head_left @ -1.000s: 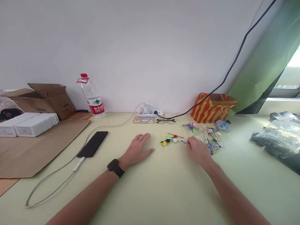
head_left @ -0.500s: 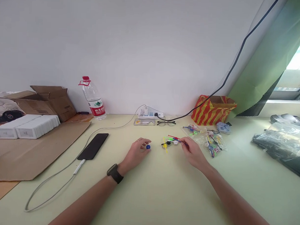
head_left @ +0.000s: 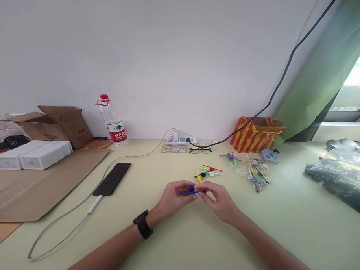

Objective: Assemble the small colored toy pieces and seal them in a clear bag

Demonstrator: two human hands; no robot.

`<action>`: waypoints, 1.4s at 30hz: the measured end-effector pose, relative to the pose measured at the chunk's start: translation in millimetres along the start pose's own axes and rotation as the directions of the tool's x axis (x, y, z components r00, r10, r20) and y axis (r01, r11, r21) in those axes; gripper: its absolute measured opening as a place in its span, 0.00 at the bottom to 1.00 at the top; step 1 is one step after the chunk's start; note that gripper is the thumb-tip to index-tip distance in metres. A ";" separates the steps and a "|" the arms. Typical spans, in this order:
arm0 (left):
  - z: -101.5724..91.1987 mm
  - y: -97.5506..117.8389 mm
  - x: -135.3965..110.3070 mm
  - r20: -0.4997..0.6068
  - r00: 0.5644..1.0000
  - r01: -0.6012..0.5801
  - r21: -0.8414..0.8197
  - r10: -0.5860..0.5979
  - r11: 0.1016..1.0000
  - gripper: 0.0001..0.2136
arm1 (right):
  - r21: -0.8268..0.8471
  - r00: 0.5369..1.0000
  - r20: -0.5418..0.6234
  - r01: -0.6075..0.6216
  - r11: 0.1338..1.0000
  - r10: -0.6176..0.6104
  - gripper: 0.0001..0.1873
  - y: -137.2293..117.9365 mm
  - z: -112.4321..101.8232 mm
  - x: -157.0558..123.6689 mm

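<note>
Nearest me, my left hand (head_left: 173, 197) and right hand (head_left: 219, 199) meet over the table (head_left: 194, 245), fingertips together. Both pinch the blue piece (head_left: 191, 189), a small disc with a thin stick running left from it, held just above the tabletop between the two hands. The grip is narrow on both sides, fingertips only. I judge the work in hand to be joining or adjusting stick and disc. Anything further on it calls for fine fingertip control and a steady left hand, since the parts are tiny. A watch (head_left: 142, 224) sits on my left wrist.

Just beyond the hands lies a loose pile (head_left: 206, 172) of similar parts in red, green, yellow and black. To the left, a phone (head_left: 111, 179) lies face down with its cable (head_left: 61, 229) looping toward me.

Right of the pile, a clear bag (head_left: 257, 175) holds more coloured sticks and discs. A smaller bag (head_left: 231, 156) behind it holds a few more. Far right, a dark plastic bag (head_left: 338, 174) lies crumpled, and I cannot tell what is in it.

Farther back are glasses (head_left: 200, 150), a small tray (head_left: 173, 149) with something slim in it, and a power strip (head_left: 180, 139). At the wall, the striped bag (head_left: 255, 133) stands open, its inside hidden. The capped bottle (head_left: 113, 123) stands upright. The cardboard box (head_left: 59, 123) has its flaps up, its contents unseen, with white boxes (head_left: 34, 155) in front.
</note>
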State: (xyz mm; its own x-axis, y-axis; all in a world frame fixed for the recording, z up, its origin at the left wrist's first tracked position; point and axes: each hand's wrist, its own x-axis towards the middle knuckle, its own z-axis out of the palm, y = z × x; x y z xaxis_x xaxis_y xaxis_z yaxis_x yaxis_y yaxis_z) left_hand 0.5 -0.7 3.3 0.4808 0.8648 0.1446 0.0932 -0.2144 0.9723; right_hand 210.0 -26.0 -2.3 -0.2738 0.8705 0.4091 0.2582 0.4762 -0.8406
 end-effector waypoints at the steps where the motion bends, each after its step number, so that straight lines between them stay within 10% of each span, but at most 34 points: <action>1: 0.8 1.5 -0.5 0.011 1.000 -0.013 0.012 0.013 1.000 0.15 | 0.000 1.000 0.001 -0.001 1.000 0.001 0.12 0.6 0.2 0.0; 32: 0.2 4.5 -5.1 0.003 0.993 -0.114 0.127 0.114 0.985 0.09 | -0.150 0.991 0.034 0.133 0.980 -0.129 0.12 3.0 0.0 -4.7; 42: -11.9 13.1 -0.6 0.101 0.989 0.133 -0.288 -0.108 0.948 0.15 | -0.059 0.998 -0.056 0.020 0.998 -0.023 0.08 1.8 -8.0 2.6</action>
State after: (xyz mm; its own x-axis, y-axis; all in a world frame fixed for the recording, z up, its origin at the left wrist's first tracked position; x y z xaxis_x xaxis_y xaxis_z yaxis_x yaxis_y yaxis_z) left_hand -9.0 1.4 18.2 0.5539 0.8324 0.0195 -0.0991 0.0427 0.9942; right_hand 217.1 -21.9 0.1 -0.2274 0.8647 0.4478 0.3065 0.5000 -0.8099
